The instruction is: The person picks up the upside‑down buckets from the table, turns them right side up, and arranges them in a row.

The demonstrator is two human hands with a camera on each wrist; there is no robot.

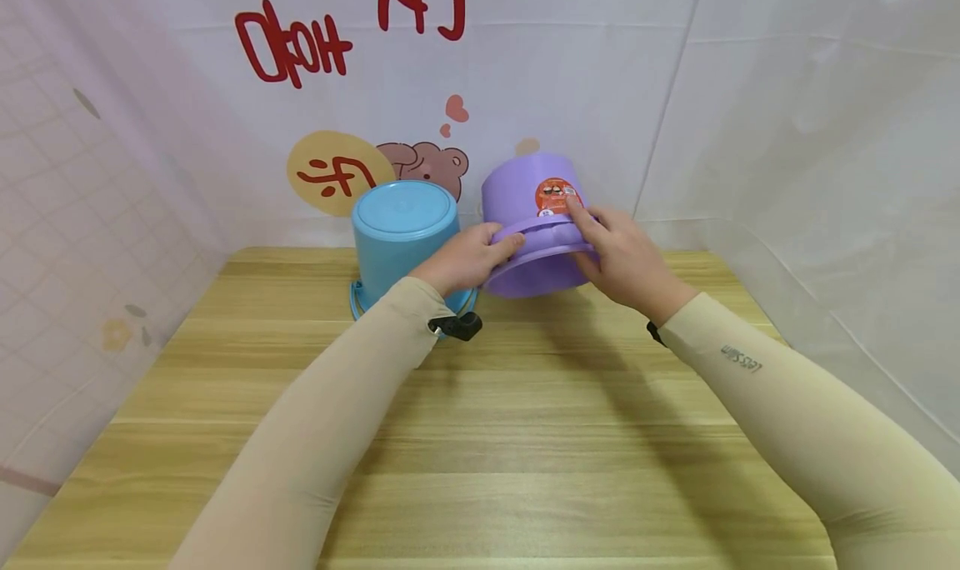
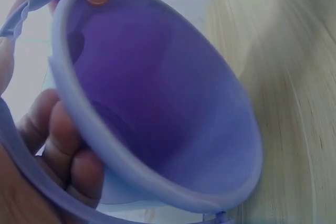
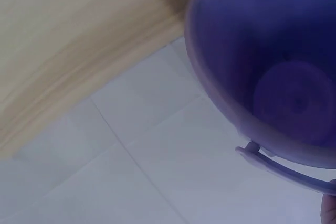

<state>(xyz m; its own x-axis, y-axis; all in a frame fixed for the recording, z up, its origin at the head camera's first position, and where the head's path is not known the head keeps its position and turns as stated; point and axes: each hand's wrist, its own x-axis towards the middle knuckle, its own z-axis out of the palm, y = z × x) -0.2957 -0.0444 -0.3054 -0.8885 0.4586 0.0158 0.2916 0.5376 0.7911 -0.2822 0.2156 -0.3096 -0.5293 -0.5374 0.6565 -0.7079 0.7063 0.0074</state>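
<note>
- The rim (image 2: 142,174) of a purple, round plastic bucket (image 1: 517,188) is gripped on its left side by the curled fingers of the left hand (image 1: 467,257).
- The right side is pinched by the right hand (image 1: 628,257), its thumb hooked inside the mouth.
- The bucket is held tilted over the back of a wood-grain table (image 1: 487,453), mouth facing down and toward the person.
- Its wall is marked by a round red sticker (image 1: 553,193).
- Just left, a light-blue, round plastic bucket (image 1: 405,216) is set upside down.
</note>
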